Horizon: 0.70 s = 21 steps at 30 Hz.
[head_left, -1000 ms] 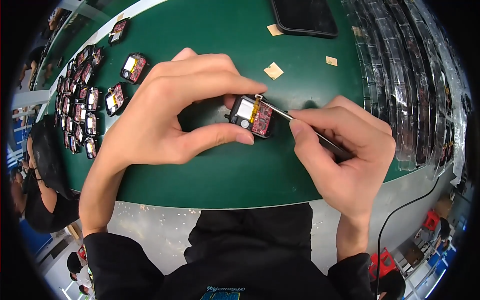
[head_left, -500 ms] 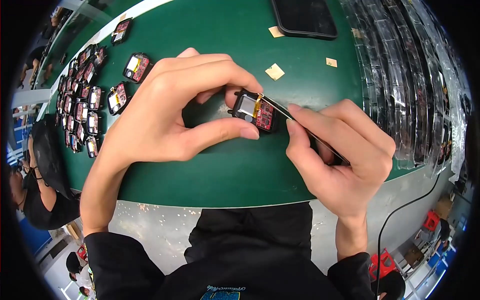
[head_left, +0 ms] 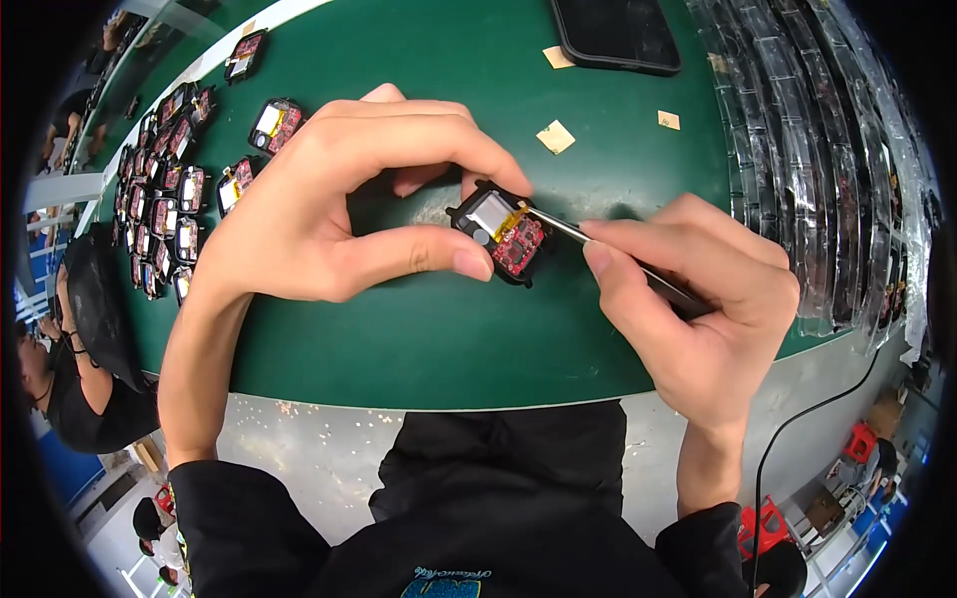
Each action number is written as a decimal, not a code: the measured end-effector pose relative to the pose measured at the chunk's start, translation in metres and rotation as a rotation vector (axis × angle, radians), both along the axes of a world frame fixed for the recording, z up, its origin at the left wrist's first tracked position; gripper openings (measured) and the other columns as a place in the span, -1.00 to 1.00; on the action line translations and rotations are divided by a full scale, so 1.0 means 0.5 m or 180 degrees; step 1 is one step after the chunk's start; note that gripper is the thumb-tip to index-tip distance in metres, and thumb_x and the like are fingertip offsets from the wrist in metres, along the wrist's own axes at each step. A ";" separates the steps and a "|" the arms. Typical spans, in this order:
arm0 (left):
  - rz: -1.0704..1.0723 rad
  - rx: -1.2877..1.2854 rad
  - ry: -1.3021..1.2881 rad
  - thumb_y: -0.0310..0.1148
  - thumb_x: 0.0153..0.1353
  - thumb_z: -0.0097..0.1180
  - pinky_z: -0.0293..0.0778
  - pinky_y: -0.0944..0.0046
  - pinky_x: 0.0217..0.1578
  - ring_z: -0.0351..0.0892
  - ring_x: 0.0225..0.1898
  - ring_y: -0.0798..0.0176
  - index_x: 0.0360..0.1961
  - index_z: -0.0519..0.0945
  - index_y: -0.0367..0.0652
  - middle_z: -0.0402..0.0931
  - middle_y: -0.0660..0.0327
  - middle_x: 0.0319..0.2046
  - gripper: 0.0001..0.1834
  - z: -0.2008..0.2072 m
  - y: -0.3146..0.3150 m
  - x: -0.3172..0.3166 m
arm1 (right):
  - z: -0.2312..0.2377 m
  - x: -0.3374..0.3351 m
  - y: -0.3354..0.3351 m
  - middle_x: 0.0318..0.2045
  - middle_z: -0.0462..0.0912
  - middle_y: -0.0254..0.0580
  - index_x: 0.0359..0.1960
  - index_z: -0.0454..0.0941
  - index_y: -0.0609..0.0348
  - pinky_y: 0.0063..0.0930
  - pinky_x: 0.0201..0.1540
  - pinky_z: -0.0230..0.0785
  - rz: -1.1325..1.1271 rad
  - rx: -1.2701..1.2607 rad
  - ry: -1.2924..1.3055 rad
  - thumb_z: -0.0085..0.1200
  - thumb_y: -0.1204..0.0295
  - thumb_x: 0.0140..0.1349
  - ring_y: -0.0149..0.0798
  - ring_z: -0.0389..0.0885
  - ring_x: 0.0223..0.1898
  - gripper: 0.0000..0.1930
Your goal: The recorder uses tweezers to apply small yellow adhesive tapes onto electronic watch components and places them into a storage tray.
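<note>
Between the thumb and fingers of my left hand [head_left: 349,199] is a small black electronic device housing [head_left: 499,231], open on top. A silver battery, a strip of yellow tape and a red circuit board show inside it. My right hand [head_left: 703,304] is closed around a pair of tweezers [head_left: 563,226]. Their tips touch or nearly touch the upper right edge of the device, by the yellow tape. Whether the tips pinch anything is too small to tell.
Several similar open devices [head_left: 187,239] lie grouped at the left of the green table [head_left: 439,359]. Clear plastic trays [head_left: 788,169] are stacked at the right. A black phone [head_left: 618,35] and small beige paper squares [head_left: 555,137] lie toward the back. Another person [head_left: 85,359] sits at the left.
The device has turned clockwise in my left hand. My right hand has drawn slightly right, and the tweezers now meet the device only at its upper right edge, no longer lying across its side.
</note>
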<state>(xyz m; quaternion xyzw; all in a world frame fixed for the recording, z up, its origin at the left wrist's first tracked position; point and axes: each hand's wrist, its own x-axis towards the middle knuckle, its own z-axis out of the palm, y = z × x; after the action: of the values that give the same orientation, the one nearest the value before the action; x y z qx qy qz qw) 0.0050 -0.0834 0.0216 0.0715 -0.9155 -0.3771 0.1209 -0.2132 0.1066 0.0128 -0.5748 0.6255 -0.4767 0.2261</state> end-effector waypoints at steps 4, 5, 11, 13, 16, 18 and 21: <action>-0.0006 -0.0094 -0.0065 -0.06 -0.01 0.68 0.29 0.29 -0.25 0.49 -0.35 0.33 0.06 0.83 -0.19 0.79 0.29 -0.17 -0.36 0.003 0.001 0.000 | -0.002 0.003 0.000 -0.51 0.66 -0.35 -0.21 0.89 0.30 -0.64 -0.50 0.17 -0.0006 -0.0022 0.0010 0.42 0.75 0.12 -0.59 0.48 -0.54 -0.79; -0.0006 -0.0135 -0.0084 -0.06 -0.02 0.68 0.29 0.29 -0.25 0.50 -0.34 0.33 0.06 0.83 -0.19 0.79 0.29 -0.16 -0.36 0.004 0.002 0.000 | -0.002 0.003 0.000 -0.51 0.66 -0.36 -0.22 0.88 0.30 -0.64 -0.50 0.17 0.0012 -0.0043 0.0030 0.42 0.75 0.11 -0.59 0.47 -0.55 -0.80; -0.0057 -0.0101 0.0089 -0.09 -0.02 0.68 0.29 0.26 -0.23 0.57 -0.30 0.31 0.02 0.83 -0.19 0.78 0.27 -0.18 -0.39 0.001 0.009 -0.006 | -0.005 0.005 -0.002 -0.52 0.65 -0.36 -0.21 0.88 0.30 -0.63 -0.51 0.15 0.0055 -0.0071 0.0082 0.42 0.75 0.10 -0.59 0.45 -0.56 -0.78; -0.0104 -0.0208 0.0109 -0.10 -0.02 0.68 0.29 0.26 -0.23 0.58 -0.30 0.29 0.01 0.83 -0.20 0.77 0.26 -0.20 -0.40 0.002 0.008 -0.006 | -0.006 0.004 -0.002 -0.52 0.65 -0.36 -0.21 0.88 0.30 -0.62 -0.51 0.15 0.0056 -0.0065 0.0105 0.42 0.75 0.09 -0.59 0.45 -0.56 -0.78; -0.0138 -0.0314 0.0129 -0.11 -0.02 0.67 0.29 0.24 -0.22 0.59 -0.30 0.27 -0.02 0.83 -0.22 0.76 0.25 -0.23 -0.42 0.003 0.007 -0.006 | -0.001 0.004 -0.004 -0.53 0.65 -0.35 -0.21 0.89 0.29 -0.62 -0.51 0.15 0.0060 -0.0038 0.0147 0.42 0.75 0.09 -0.58 0.45 -0.57 -0.77; -0.0129 -0.0310 0.0129 -0.11 -0.02 0.67 0.28 0.23 -0.22 0.59 -0.30 0.25 -0.02 0.82 -0.23 0.76 0.24 -0.24 -0.42 0.004 0.008 -0.005 | -0.001 0.004 -0.004 -0.53 0.65 -0.35 -0.21 0.89 0.29 -0.62 -0.51 0.15 0.0059 -0.0015 0.0167 0.42 0.75 0.08 -0.58 0.45 -0.57 -0.77; -0.0104 -0.0268 0.0131 -0.11 -0.02 0.67 0.27 0.23 -0.21 0.59 -0.31 0.25 -0.03 0.82 -0.23 0.76 0.24 -0.25 -0.43 0.005 0.010 -0.007 | -0.006 0.002 -0.002 -0.54 0.65 -0.35 -0.21 0.89 0.29 -0.61 -0.51 0.15 0.0070 -0.0091 0.0126 0.42 0.75 0.08 -0.58 0.44 -0.58 -0.77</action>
<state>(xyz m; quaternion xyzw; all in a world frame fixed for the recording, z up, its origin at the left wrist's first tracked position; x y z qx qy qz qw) 0.0016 -0.0786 0.0239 0.0436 -0.9289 -0.3415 0.1363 -0.2124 0.1055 0.0096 -0.5941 0.6166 -0.4717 0.2106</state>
